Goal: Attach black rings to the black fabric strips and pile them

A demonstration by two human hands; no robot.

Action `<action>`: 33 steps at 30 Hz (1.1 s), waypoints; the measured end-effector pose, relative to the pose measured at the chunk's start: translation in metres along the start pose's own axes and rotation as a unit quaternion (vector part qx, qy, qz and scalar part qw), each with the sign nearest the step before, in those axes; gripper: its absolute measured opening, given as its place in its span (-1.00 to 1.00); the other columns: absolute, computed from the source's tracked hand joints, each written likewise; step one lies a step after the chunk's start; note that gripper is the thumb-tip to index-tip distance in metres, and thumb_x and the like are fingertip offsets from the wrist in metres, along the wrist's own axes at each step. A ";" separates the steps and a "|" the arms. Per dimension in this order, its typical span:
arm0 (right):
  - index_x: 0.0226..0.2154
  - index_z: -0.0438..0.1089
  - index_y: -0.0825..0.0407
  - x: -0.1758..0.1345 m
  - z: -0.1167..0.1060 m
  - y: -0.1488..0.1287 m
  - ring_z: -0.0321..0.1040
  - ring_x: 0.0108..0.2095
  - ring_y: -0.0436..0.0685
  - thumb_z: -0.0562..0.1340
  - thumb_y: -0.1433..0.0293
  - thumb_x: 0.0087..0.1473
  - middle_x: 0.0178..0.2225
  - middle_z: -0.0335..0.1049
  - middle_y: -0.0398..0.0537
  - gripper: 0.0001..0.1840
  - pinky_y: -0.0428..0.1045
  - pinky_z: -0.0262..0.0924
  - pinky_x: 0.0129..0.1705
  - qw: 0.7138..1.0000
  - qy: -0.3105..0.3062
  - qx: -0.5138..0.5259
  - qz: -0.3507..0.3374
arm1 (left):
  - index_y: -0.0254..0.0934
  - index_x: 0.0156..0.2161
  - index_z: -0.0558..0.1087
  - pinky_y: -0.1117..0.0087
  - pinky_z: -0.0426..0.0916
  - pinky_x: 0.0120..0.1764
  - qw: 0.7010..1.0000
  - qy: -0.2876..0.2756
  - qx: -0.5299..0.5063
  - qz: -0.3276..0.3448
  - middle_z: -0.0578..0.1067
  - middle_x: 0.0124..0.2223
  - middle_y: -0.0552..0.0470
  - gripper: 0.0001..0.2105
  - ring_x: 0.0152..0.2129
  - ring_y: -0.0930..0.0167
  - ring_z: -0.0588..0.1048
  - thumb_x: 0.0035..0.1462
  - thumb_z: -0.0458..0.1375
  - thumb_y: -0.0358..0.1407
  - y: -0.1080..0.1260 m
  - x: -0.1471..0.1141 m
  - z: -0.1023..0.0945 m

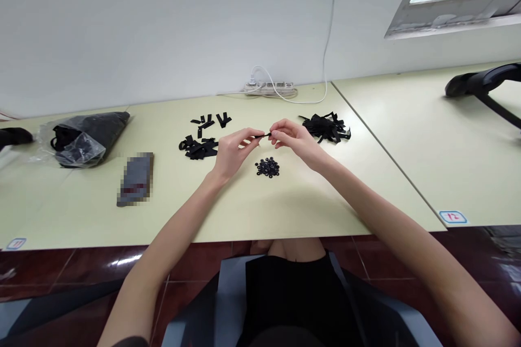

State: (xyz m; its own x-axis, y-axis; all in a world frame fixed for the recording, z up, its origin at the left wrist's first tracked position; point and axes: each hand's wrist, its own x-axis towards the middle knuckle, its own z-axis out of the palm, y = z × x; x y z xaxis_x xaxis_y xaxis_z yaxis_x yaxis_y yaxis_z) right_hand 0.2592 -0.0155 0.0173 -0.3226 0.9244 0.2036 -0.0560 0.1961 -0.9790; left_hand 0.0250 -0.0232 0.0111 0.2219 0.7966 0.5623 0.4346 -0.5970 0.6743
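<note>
Between my two hands, just above the table, a small black fabric strip (262, 135) is stretched. My left hand (236, 152) pinches one end between thumb and fingers, and my right hand (293, 141) pinches the other. Whether a small ring is also in the fingers is too small to tell. Below the hands lies a pile of small black rings (267, 167). A heap of black strips (198, 147) sits beside my left hand, partly hidden by it. Beyond my right hand is another heap of black strips (328, 127).
Several separate black pieces (207, 121) lie behind the left heap. A plastic bag of black material (91, 138) and a blurred dark object (137, 178) are at left. A power strip (269, 88) with a white cable stands by the wall. A black object (480, 84) rests far right.
</note>
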 end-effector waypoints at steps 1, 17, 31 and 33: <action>-0.14 0.51 -0.09 0.000 0.000 0.000 0.54 -0.08 0.17 0.48 -0.05 0.24 -0.15 0.58 -0.06 -0.58 0.17 0.51 0.11 1.000 -0.003 0.001 0.001 | -0.12 -0.05 0.74 0.22 0.68 -0.10 1.000 -0.003 0.012 0.012 0.77 -0.12 -0.02 -0.68 -0.26 0.31 0.71 0.48 0.29 0.06 -0.002 0.000 0.000; -0.12 0.54 -0.08 0.005 -0.002 0.005 0.56 -0.02 0.22 0.48 0.05 0.20 -0.09 0.59 0.00 -0.64 0.14 0.56 -0.03 0.994 0.054 -0.057 -0.070 | -0.12 0.04 0.66 0.36 0.61 -0.19 0.996 -0.045 -0.047 -0.057 0.73 0.07 -0.05 -0.64 -0.16 0.32 0.71 0.36 0.41 0.08 -0.002 0.006 0.002; -0.19 0.55 -0.07 0.025 -0.039 0.031 0.55 -0.10 0.24 0.41 0.16 0.17 -0.16 0.63 0.00 -0.77 0.17 0.47 0.03 0.971 0.172 -0.138 -0.090 | -0.18 -0.07 0.62 0.29 0.55 -0.17 0.996 0.007 -0.037 -0.077 0.74 -0.10 -0.05 -0.75 -0.23 0.30 0.69 0.39 0.35 -0.04 -0.020 0.016 -0.012; -0.18 0.53 -0.07 0.031 -0.056 0.042 0.54 -0.11 0.24 0.38 0.21 0.18 -0.17 0.62 0.01 -0.81 0.17 0.44 0.03 0.958 0.225 -0.155 -0.088 | -0.17 -0.07 0.61 0.20 0.52 -0.02 0.996 0.036 0.046 -0.067 0.74 -0.12 -0.05 -0.84 -0.16 0.24 0.68 0.44 0.28 -0.15 -0.035 0.019 -0.020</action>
State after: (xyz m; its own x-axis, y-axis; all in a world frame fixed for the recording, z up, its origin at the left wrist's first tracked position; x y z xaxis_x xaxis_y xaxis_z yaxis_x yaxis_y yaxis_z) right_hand 0.2994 0.0397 -0.0165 0.1101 0.9017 0.4182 0.2337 0.3854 -0.8927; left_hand -0.0038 0.0114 0.0078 0.0950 0.8580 0.5048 0.5356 -0.4714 0.7006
